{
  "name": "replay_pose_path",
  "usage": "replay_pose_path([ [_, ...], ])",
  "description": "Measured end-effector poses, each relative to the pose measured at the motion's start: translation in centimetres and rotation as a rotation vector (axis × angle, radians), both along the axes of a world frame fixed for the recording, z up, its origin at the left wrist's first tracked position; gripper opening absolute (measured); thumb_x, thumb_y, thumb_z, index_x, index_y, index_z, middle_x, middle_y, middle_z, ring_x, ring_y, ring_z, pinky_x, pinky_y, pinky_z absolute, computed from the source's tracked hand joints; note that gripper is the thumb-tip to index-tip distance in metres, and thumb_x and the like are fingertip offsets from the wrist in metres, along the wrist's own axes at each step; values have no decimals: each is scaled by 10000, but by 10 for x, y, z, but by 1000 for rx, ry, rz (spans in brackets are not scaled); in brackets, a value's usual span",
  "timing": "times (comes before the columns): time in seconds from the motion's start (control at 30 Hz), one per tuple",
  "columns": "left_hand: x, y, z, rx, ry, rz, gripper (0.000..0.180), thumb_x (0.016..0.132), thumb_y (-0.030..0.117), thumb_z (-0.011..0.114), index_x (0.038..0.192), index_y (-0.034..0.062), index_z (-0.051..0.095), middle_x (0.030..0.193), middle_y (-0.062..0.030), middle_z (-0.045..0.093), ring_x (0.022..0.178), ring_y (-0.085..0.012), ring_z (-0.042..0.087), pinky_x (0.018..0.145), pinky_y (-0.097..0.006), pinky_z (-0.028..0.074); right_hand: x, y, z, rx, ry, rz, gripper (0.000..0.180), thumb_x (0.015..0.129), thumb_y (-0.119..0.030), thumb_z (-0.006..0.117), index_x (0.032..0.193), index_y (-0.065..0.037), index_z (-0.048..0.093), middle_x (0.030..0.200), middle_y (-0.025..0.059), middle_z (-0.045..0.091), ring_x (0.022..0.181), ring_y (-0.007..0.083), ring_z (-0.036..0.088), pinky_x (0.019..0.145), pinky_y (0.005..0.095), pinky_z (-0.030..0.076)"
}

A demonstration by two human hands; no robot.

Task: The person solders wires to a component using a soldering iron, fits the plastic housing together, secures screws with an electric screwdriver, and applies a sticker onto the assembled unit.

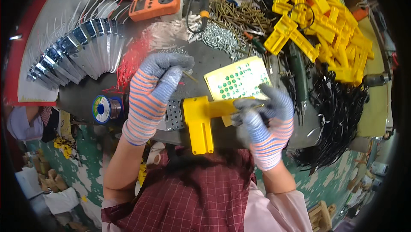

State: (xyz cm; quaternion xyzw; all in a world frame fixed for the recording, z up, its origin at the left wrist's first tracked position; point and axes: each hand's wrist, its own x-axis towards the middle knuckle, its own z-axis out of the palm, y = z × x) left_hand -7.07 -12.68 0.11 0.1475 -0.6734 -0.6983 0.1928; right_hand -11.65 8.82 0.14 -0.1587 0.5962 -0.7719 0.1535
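Note:
My left hand [155, 93], in a striped glove with grey fingertips, is closed in a pinch above the bench. A thin brass-coloured screw [190, 77] sticks out from its fingertips. My right hand [272, 123], gloved alike, closes its fingers round the handle end of a T-shaped yellow plastic housing [199, 123]. Something small and metallic shows between those fingers, too blurred to name. The housing's wide end points toward me, over the bench edge. Beside it lies a perforated metal plate [173, 114], partly covered. Behind the handle is a pale card with green round stickers [233, 80].
Yellow housings [338, 31] are heaped far right, beside black wires [338, 116] and a green electric screwdriver [296, 69]. Piles of brass screws [237, 13] and silver screws [218, 37] lie behind. An orange multimeter [154, 6], wired metal plates [77, 46] and a solder spool [107, 109] stand left.

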Motion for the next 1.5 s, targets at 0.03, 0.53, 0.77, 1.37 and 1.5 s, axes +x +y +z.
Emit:
replay_pose_path([
  [0.03,-2,-3,-5,30,17,-83,204,960,-18,464,1101,6,609,1047,-77,661,936,-115,634,840,-250,498,9,4,-18,30,-9,-53,422,897,-33,688,1266,-39,484,1038,154,678,924,197,679,830,303,556],
  [0.53,-17,15,-12,-93,-170,-420,160,952,1,510,1102,7,564,1038,-117,666,979,-177,653,909,-326,524,52,1,-90,-75,-61,-224,261,925,-29,651,1170,-33,562,1075,154,676,920,205,679,813,355,594],
  [0.77,-24,22,-7,-433,-157,-521,140,935,7,531,1052,15,607,980,-100,667,914,-181,663,864,-301,512,47,-7,-77,-168,-239,-177,226,910,-3,657,1082,-37,513,1039,155,676,894,192,686,785,332,594],
  [1.37,-48,11,-8,-261,-397,-819,148,891,99,610,1017,26,634,929,-83,653,865,-169,634,805,-309,506,44,-8,-74,172,-28,-114,140,869,-13,720,979,-36,634,985,77,688,871,117,644,794,278,534],
  [1.5,-44,11,-15,-946,-168,-819,171,864,188,624,970,54,631,911,-122,633,853,-283,635,792,-386,495,47,-5,-77,262,-29,-109,145,874,-13,714,994,-30,633,962,76,694,848,115,644,775,278,535],
])
